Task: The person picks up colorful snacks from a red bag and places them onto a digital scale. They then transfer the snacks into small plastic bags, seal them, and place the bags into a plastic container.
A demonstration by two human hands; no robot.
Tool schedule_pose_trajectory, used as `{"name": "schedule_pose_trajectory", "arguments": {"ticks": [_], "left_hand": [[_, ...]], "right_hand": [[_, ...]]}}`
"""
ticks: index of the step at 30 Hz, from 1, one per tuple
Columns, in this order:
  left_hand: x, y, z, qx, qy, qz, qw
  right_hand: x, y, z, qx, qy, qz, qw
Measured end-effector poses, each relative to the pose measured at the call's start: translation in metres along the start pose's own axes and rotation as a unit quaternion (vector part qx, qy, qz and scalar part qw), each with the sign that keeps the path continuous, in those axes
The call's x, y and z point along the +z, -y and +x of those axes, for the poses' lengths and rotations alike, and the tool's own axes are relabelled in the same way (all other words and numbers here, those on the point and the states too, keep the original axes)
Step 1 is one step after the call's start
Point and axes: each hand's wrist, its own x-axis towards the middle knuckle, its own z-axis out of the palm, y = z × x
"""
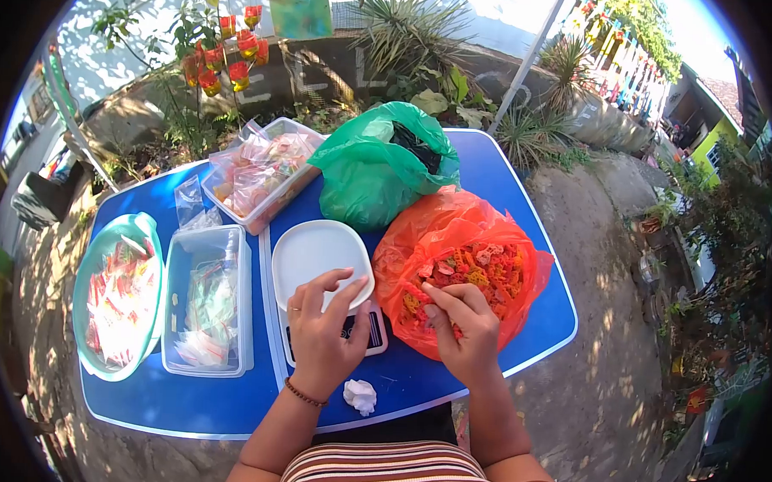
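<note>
My left hand point(328, 328) hovers over a kitchen scale point(378, 332), its fingers curved and apart with nothing between them. A white square tray point(321, 260) sits on the scale, and part of the display is hidden behind that hand. My right hand point(466, 329) is at the near side of an orange-red plastic bag point(525, 276), thumb and forefinger pinched on a small red curly piece point(415, 291). Many similar curly pieces point(478, 270) in red, orange and yellow fill the open bag.
Left of the scale stand a clear box point(247, 313) of plastic packets and a mint-green basin point(81, 286) of red-and-white packets. Behind are another packet-filled box point(277, 205) and a green plastic bag point(358, 193). Crumpled white tissue point(360, 396) lies near the blue table's point(536, 331) front edge.
</note>
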Motion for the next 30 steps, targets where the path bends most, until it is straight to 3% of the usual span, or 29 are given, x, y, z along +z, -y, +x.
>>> {"name": "schedule_pose_trajectory", "arguments": {"ticks": [2,8,14,18,21,24,27,30], "left_hand": [[-0.015,0.015,0.000,-0.031,-0.026,0.048,0.998],[-0.025,0.053,-0.017,-0.066,-0.064,0.117,0.989],[-0.015,0.057,-0.024,-0.045,-0.026,0.090,0.995],[-0.011,0.051,-0.022,-0.002,0.000,0.086,0.996],[-0.007,0.030,-0.020,0.021,0.040,0.057,0.997],[0.005,0.000,-0.019,0.079,0.084,0.021,0.993],[0.025,-0.026,-0.016,0.139,0.127,-0.040,0.981],[0.056,-0.034,-0.014,0.179,0.186,-0.105,0.960]], "right_hand": [[0.023,0.014,0.009,-0.110,-0.011,-0.024,0.994],[0.108,0.008,0.028,-0.155,0.070,-0.164,0.972],[0.124,0.003,0.025,-0.158,0.078,-0.139,0.974],[0.069,0.017,0.017,-0.113,0.025,-0.102,0.988],[0.029,-0.005,0.003,-0.017,-0.059,-0.092,0.994],[-0.014,-0.029,-0.012,0.058,-0.078,-0.123,0.988],[-0.045,-0.048,-0.028,0.116,-0.079,-0.135,0.981],[-0.071,-0.054,-0.042,0.196,0.024,-0.097,0.975]]}}
